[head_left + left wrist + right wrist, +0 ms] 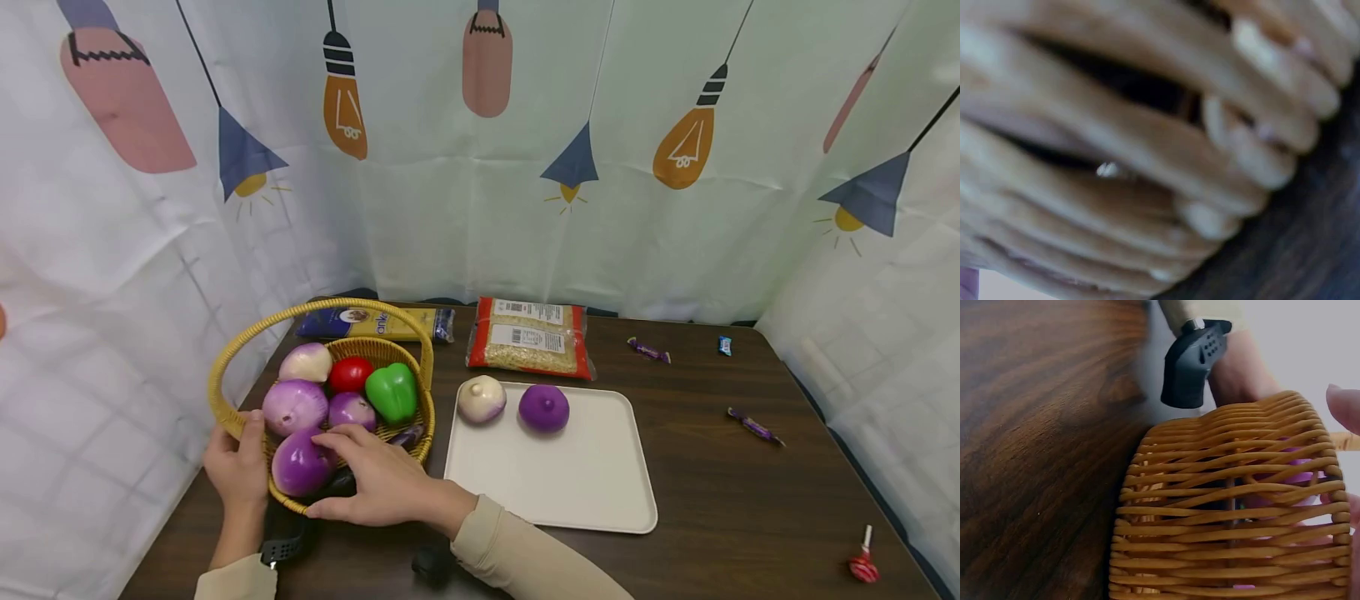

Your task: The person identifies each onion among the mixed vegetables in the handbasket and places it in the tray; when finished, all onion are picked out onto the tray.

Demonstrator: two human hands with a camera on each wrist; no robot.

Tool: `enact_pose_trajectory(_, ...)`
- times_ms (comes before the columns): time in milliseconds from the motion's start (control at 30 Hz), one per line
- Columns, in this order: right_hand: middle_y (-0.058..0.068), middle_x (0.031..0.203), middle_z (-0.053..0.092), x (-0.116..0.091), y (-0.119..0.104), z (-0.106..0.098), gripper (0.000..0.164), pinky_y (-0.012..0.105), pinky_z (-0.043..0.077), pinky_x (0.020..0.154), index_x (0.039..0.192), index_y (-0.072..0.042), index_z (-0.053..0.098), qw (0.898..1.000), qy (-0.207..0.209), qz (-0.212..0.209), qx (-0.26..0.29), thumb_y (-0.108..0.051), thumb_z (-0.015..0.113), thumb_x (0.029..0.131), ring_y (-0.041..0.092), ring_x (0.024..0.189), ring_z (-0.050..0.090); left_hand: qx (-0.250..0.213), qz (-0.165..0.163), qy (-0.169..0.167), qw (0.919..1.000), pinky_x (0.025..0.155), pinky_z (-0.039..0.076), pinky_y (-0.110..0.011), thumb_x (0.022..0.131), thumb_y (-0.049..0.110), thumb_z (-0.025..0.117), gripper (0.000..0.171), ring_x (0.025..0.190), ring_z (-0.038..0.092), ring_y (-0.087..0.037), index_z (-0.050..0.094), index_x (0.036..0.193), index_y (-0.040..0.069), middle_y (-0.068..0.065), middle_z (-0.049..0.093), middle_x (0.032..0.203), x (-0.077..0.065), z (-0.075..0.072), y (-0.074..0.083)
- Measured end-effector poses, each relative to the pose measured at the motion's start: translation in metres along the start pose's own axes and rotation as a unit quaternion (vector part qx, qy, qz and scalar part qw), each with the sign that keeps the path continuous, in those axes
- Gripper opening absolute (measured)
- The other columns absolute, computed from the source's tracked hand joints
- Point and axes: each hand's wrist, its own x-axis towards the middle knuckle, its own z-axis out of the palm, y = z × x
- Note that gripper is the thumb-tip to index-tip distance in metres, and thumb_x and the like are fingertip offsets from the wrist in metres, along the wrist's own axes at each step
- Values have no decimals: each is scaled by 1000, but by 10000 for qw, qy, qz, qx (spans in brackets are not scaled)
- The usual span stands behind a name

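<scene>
A yellow wicker basket point(429, 417) with an arched handle stands at the left. My left hand point(238, 467) grips its left side near the handle's foot, thumb at the rim. Over the basket's front, my right hand point(382, 479) reaches in with fingers extended; its fingertips touch a purple onion point(302, 463) and the thumb lies near the front rim. Around that onion are a paler purple onion point(295, 407), a smaller one point(352, 410), a white-and-purple vegetable point(306, 363), a tomato point(350, 375) and a green bell pepper point(392, 392). Dark vegetables below are partly hidden.
Right of the basket, a white tray point(555, 492) bears a white-and-purple vegetable point(482, 399) and a purple onion point(543, 408). Behind lie a blue-yellow packet point(375, 323) and a red-edged grain bag point(528, 337). Wrapped candies point(755, 426) and a red lollipop point(864, 569) lie at the right.
</scene>
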Motion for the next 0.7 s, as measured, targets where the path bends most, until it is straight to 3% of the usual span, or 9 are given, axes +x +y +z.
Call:
enact_pose_trajectory(167, -8, 151, 35, 12, 0, 1, 81, 27, 42, 100, 153, -30, 27, 9996, -167, 149, 188, -58, 63, 86, 7, 129, 45, -163, -53, 81, 9998, 60, 40, -17, 86, 3, 62, 14, 62, 50, -4, 66, 78, 13, 18, 59, 68, 0, 1, 0)
enact_pose_trajectory(367, -7, 148, 40, 29, 5, 5, 85, 16, 35, 102, 154, -21, 27, 9986, -380, -59, 371, -52, 68, 86, 2, 132, 40, 18, -35, 94, 9999, 62, 41, -17, 87, 4, 62, 8, 64, 51, -3, 66, 80, 1, 20, 59, 69, -2, 3, -1)
enact_pose_trajectory(533, -8, 145, 42, 33, 2, 8, 88, 15, 38, 97, 154, -24, 26, 9984, -513, -158, 185, -54, 70, 83, 0, 128, 42, 115, -83, 94, 9999, 61, 41, -17, 87, 6, 62, 10, 64, 50, -3, 65, 79, 9, 21, 58, 68, -3, 2, 0)
enact_pose_trajectory(600, -10, 143, 44, 33, 0, 9, 87, 15, 39, 97, 152, -24, 29, 9992, -363, -149, 68, -56, 70, 82, -1, 126, 44, 186, -50, 114, 9998, 61, 40, -17, 88, 6, 63, 14, 64, 49, -3, 64, 78, 17, 22, 57, 68, -2, 1, 1)
enact_pose_trajectory(700, -11, 139, 46, 29, -1, 7, 84, 14, 39, 95, 149, -22, 32, 9999, -45, -123, -3, -52, 72, 81, -2, 120, 48, 303, -10, 92, 9995, 61, 39, -17, 88, 8, 64, 15, 64, 48, -3, 63, 79, 21, 23, 56, 68, -1, 1, 2)
